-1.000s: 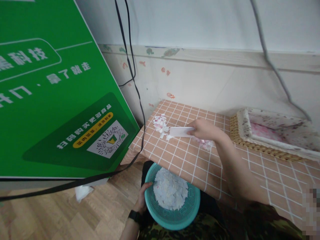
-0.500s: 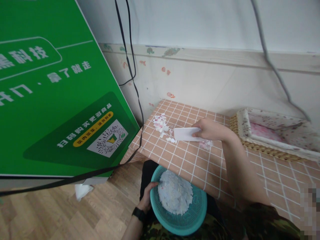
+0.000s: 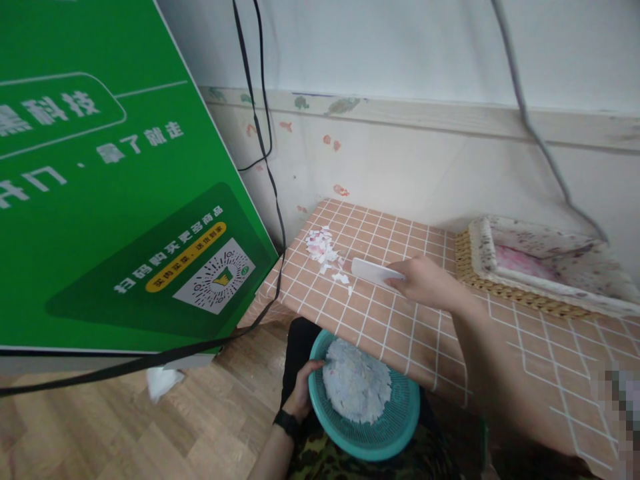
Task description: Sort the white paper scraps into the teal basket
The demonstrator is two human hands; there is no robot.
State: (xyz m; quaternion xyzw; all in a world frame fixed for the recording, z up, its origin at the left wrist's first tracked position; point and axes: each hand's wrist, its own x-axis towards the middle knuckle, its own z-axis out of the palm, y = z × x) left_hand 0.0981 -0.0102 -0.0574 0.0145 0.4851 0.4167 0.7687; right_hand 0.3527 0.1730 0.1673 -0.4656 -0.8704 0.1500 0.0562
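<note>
My right hand (image 3: 423,283) grips a flat white card (image 3: 375,272) and holds it tilted over the tabletop. Left of the card lies a small heap of white and pinkish paper scraps (image 3: 323,247), with a few loose bits closer to the card. My left hand (image 3: 303,390) is closed on the left rim of a teal plastic basket (image 3: 370,447) at my lap, below the table's front edge. Inside the basket is a large mound of pale paper scraps (image 3: 357,380).
The table (image 3: 390,320) has a brown checked cover. A cloth-lined wicker basket (image 3: 530,297) with something pink inside stands at the right. A green cabinet (image 3: 125,167) fills the left, with a black strap (image 3: 273,180) hanging beside it. Something white (image 3: 163,383) lies on the floor.
My right hand has moved slightly right and toward me, and the card is tilted more. Pinkish scraps seen below that hand are no longer visible. My left hand stays on the teal basket.
</note>
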